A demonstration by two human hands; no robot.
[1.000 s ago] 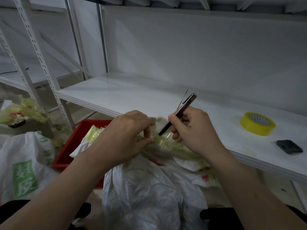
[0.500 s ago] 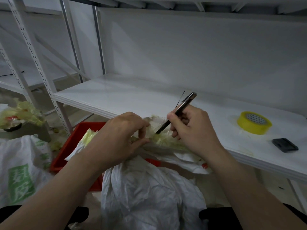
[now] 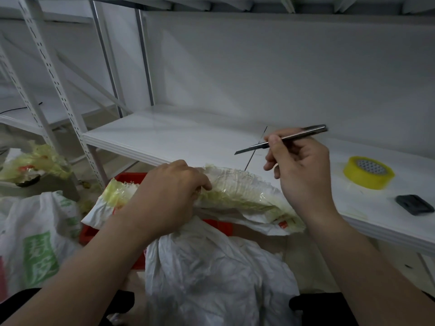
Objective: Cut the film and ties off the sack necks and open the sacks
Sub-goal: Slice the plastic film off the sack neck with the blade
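Gripping film-wrapped sack neck [image 3: 237, 191], left hand [image 3: 164, 198] curls fingers round it, above white sack [image 3: 211, 267], just off front edge of shelf [image 3: 164, 137]. Right hand [image 3: 303, 170] pinches slim knife [image 3: 303, 134], blade clear of neck, over shelf. Yellow tape roll [image 3: 368, 172] toward shelf's right end.

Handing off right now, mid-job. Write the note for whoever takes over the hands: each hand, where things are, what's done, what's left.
Left hand: grips the sack neck, which lies sideways over the red crate.
Right hand: holds the knife, blade out, in the air above the neck and not touching it.
Sack: between the forearms. Yellowish film still wraps the neck.
Done: no finished cut can be seen.
Left: cut off the film and ties, then open the sack.
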